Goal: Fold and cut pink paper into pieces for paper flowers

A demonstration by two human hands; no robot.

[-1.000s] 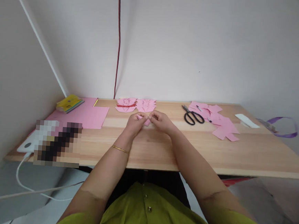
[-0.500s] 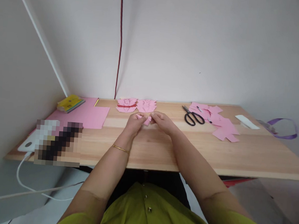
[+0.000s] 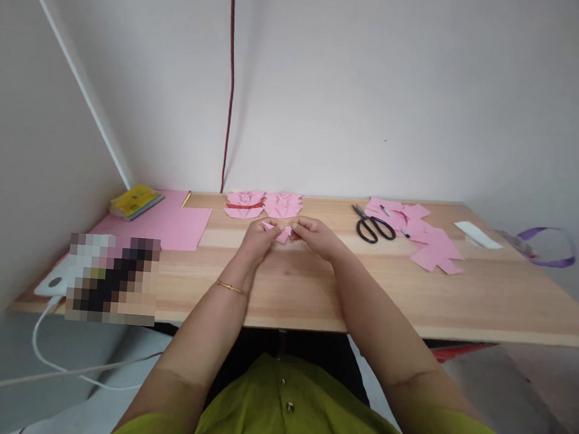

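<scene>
A small folded pink paper piece (image 3: 283, 234) is pinched between both hands just above the wooden table (image 3: 314, 286). My left hand (image 3: 260, 240) holds its left end with closed fingers, a gold bangle on the wrist. My right hand (image 3: 315, 236) grips the right end, fingers pressed together. Behind the hands, near the wall, lie two folded pink paper shapes (image 3: 263, 203), one with a red band.
Black scissors (image 3: 373, 225) and pink paper offcuts (image 3: 425, 238) lie at the right. A large pink sheet (image 3: 173, 224) and a yellow paper pad (image 3: 134, 201) sit at the left. A white strip (image 3: 477, 234) and purple ribbon (image 3: 550, 247) are far right. A red cord (image 3: 230, 78) hangs on the wall.
The fingers have shifted slightly on the pink piece; both hands stay in the same place above the table.
</scene>
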